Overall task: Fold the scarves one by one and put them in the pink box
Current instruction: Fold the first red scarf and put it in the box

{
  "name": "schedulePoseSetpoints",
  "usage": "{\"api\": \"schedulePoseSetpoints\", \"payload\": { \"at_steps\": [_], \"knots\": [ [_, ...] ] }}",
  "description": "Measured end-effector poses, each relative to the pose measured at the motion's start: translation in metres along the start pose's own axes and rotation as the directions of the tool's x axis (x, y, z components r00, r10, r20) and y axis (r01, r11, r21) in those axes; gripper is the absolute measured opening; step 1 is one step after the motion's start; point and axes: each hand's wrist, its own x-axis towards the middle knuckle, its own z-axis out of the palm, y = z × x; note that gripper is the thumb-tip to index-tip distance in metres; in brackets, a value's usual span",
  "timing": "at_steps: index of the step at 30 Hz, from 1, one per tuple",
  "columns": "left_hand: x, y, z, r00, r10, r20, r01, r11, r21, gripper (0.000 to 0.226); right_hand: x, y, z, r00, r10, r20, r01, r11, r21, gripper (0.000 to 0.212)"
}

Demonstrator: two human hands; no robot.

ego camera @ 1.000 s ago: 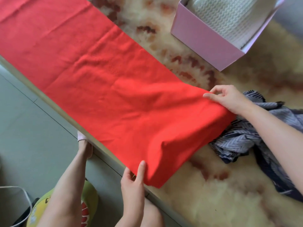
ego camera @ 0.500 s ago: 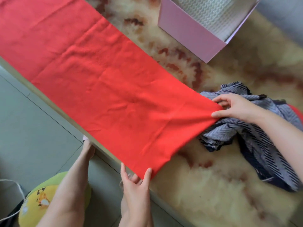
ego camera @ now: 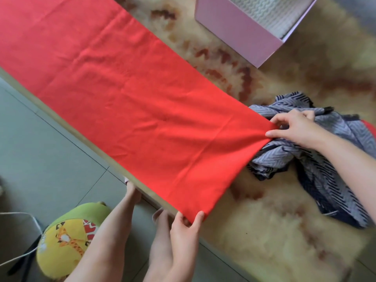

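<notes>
A: We're looking down on the long red woven scarf [ego camera: 142, 110], laid flat in a diagonal band from the upper left of the frame to the lower centre, on the fluffy cream pelt with brown blotches [ego camera: 264, 220].

B: And we've got both hands on its near end. The left hand [ego camera: 184, 226], bottom centre, grips one corner with its thumb laid over the red cloth.

A: The right hand [ego camera: 295, 127], at the right of the frame, nips the other corner between thumb and forefinger, its other fingers loosely bent. We see that end pulled taut between the two hands, with creases fanning out from the right-hand corner.

B: Under that right hand we have the crumpled blue-grey scarf with the chevron print [ego camera: 325, 169], heaped at the right, touching the red scarf's end and partly tucked beneath it.

A: In the upper right we find the pink cardboard box [ego camera: 240, 31], open, cut off by the top edge and well apart from the red scarf. A white knitted cloth [ego camera: 270, 11] lies inside.

B: In the lower left we see grey floor tiles [ego camera: 40, 149], a round green and yellow cushion printed with a cartoon giraffe [ego camera: 67, 239], and the person's bare legs [ego camera: 114, 231] beside it.

A: The red scarf's long lower edge runs along the lip of the surface, just above that floor.
</notes>
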Motion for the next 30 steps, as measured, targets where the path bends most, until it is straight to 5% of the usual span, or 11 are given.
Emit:
{"api": "schedulePoseSetpoints", "payload": {
  "at_steps": [10,18,26,30],
  "knots": [
    [-0.006,-0.016,0.004,0.995,-0.075,0.059,0.08,0.994,-0.074,0.015,0.006,0.0,0.003,0.996,0.032,-0.088,-0.029,0.999,0.026,0.014],
    [-0.02,-0.018,0.009,0.925,-0.289,0.245,0.367,0.845,-0.388,0.013,0.003,-0.006,-0.007,0.986,0.054,-0.159,-0.056,0.998,-0.01,0.019],
    [-0.026,-0.012,0.008,0.888,-0.422,0.182,0.451,0.722,-0.524,0.036,0.002,-0.006,0.002,0.982,0.09,-0.167,-0.092,0.996,-0.002,0.023],
    [-0.022,-0.014,0.008,0.902,-0.392,0.183,0.426,0.728,-0.537,0.022,0.002,-0.008,0.005,0.989,0.099,-0.107,-0.105,0.993,-0.046,0.028]
  ]
}}
